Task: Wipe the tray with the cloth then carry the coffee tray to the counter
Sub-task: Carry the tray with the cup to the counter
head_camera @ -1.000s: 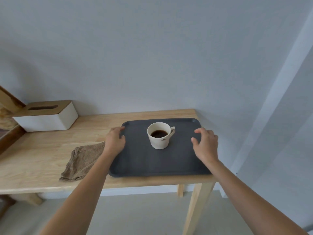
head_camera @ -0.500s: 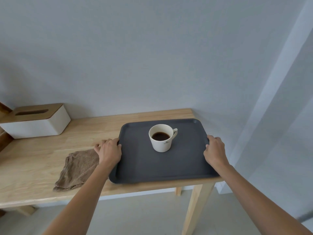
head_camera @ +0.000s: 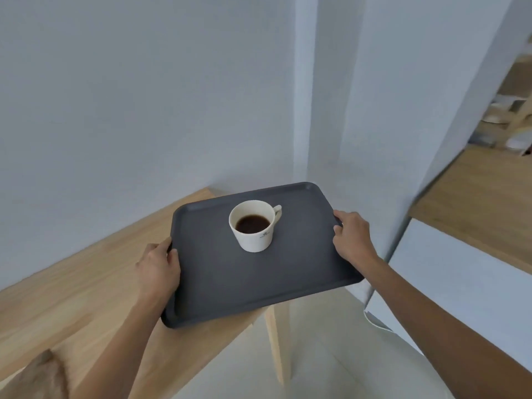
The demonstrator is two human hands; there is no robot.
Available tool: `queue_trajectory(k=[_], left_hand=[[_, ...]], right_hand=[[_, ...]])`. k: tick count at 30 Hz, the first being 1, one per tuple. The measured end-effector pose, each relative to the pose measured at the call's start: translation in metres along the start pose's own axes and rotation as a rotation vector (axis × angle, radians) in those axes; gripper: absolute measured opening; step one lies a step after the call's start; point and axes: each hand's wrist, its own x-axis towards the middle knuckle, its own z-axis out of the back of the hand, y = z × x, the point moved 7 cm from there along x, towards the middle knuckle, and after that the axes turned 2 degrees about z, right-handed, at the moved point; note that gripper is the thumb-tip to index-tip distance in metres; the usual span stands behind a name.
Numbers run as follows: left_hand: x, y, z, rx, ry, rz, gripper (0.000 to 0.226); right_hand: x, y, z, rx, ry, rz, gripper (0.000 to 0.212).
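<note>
A dark grey tray [head_camera: 288, 272] hangs in the air over the right end of the wooden table [head_camera: 72, 289], tilted a little in the view. On it stands a white cup [head_camera: 254, 226] of black coffee, handle to the right. My left hand [head_camera: 158, 269] grips the tray's left edge and my right hand [head_camera: 352, 237] grips its right edge. The brown cloth [head_camera: 40, 378] lies on the table at the bottom left corner, partly cut off by the frame.
A white wall corner [head_camera: 302, 110] rises just behind the tray. To the right a wooden counter top [head_camera: 483, 197] sits on a white cabinet, with blurred objects further back. A table leg [head_camera: 276, 335] and pale floor show below the tray.
Both hands closed on the tray's side edges and lifted it off the table. The view swung right, so the tissue box left the frame and the counter came into sight.
</note>
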Motion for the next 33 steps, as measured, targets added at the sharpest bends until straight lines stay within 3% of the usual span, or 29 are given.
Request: queue_trajectory(k=[10,18,22,33], left_hand=[[-0.012,-0.209,-0.136,-0.161,0.27,-0.371,0.035],[-0.105,-0.399,-0.244,-0.308,0.405,-0.546,0.038],[-0.164,-0.487,-0.29,-0.355,0.485,-0.602,0.037],[-0.228,-0.65,-0.434,-0.347,0.641,-0.74,0.032]], right_hand=[[-0.053,-0.164,0.159,0.036,-0.255,-0.343,0.034],[-0.102,-0.315,0.299,-0.001,-0.403,-0.548,0.041],[-0.124,-0.386,0.364,-0.11,-0.449,-0.632,0.031],[-0.134,-0.542,0.427,-0.13,-0.524,-0.855,0.043]])
